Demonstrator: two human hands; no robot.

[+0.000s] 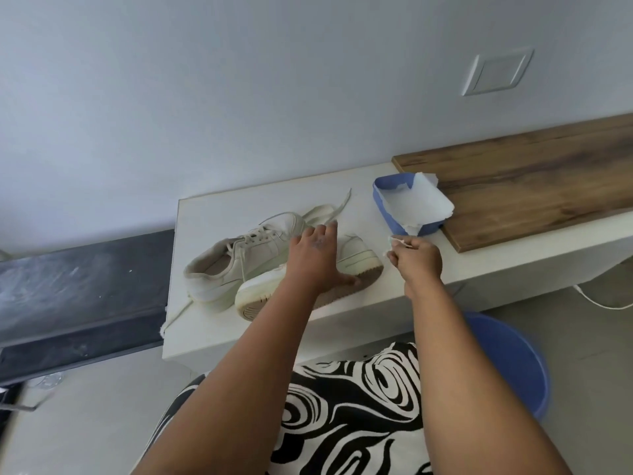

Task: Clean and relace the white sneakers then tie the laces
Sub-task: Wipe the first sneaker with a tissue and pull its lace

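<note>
You are in the cleaning step. Your left hand (313,258) is lying across the near sneaker (356,260), which is tipped on its side with the brown sole facing you; the fingers are spread fairly wide and straight over the upper, the thumb reaching down at about 4 o'clock onto the sole edge, steadying the shoe rather than gripping it. Your right hand (416,257) is hovering just beside the toe, at 3 o'clock from the shoe, its fingertips pinching a small white wipe (397,242). The far sneaker (239,255) is standing upright at 9 o'clock from your left hand, touching the near one, partly laced, with a loose lace (325,210) trailing off at 12 o'clock and another end hanging over the shelf (198,214) edge at 7 o'clock. The blue tray (380,197) with paper in it is sitting at 1 o'clock, near your right hand.

I judge little of the task is finished: wiping is under way and the lacing and tying are not yet done. The next move calls for bringing the wipe to the toe or sole rim while the left hand is pressing firmly enough to stop the shoe rolling, since a tipped shoe is likely to rock under rubbing.
</note>
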